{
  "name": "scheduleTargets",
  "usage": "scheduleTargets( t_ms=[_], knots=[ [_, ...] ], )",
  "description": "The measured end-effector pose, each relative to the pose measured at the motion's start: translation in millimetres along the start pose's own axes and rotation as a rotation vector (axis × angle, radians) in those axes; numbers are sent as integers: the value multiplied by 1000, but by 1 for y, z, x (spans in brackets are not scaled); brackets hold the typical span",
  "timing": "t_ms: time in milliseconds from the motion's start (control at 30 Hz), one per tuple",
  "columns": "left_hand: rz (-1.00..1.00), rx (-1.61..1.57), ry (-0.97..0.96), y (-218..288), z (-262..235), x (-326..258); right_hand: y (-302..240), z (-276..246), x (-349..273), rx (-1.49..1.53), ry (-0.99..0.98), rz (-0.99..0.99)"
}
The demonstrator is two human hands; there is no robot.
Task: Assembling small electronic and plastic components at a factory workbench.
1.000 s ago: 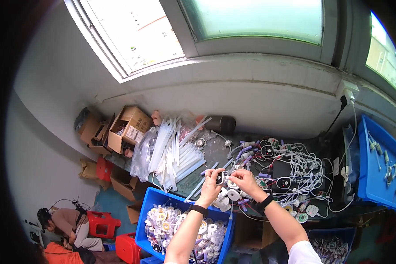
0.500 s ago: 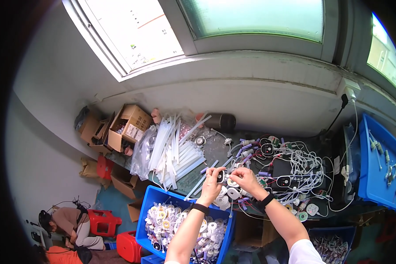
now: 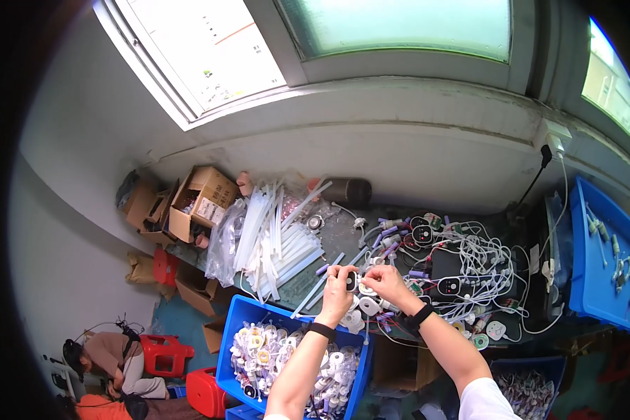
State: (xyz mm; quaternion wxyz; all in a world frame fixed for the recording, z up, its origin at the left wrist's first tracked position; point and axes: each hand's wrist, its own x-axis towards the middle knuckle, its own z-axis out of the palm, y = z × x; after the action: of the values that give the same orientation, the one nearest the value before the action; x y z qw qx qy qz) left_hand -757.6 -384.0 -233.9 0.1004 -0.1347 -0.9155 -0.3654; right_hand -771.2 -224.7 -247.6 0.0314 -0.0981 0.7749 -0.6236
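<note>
Over the near edge of the workbench my two hands meet around a small black-and-white device [image 3: 351,281]. My left hand [image 3: 337,297] is closed on its left side, with a dark face showing between the fingers. My right hand [image 3: 387,283] pinches at its right side; whatever the fingertips hold there is too small to make out. Just below the hands lie several round white plastic parts [image 3: 369,306]. To their right spreads a tangle of white cables [image 3: 483,255] with black-faced modules [image 3: 451,285] and small circuit boards among them.
A blue crate [image 3: 241,308] full of white parts stands below my left forearm. Translucent strips [image 3: 276,241] lie at the bench's left, near an open cardboard box [image 3: 213,189]. A blue tray [image 3: 588,280] is at right. Red stools [image 3: 164,353] and a seated person [image 3: 108,353] are lower left.
The view has shifted very slightly. My hands stay together at the device, with only a small movement of the right fingers.
</note>
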Motion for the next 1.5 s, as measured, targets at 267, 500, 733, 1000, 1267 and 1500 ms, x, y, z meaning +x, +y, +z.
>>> scheduleTargets(
  t_ms=[267,500,733,1000,1267,1500],
  knots=[
    [61,11,18,10,-10,5,7,-12,-3,112,-93,70],
    [-120,-176,-201,-40,-17,3,-10,-41,7,114,-55,55],
    [129,358,13,-26,-28,43,-6,-39,18,253,-22,129],
    [1,601,90,-34,-6,91,8,-36,41,407,121,126],
    [-139,-126,114,-50,36,106,27,-41,54,438,351,195],
    [-168,83,-261,-94,76,55,60,-71,49,481,504,365]
  ],
)
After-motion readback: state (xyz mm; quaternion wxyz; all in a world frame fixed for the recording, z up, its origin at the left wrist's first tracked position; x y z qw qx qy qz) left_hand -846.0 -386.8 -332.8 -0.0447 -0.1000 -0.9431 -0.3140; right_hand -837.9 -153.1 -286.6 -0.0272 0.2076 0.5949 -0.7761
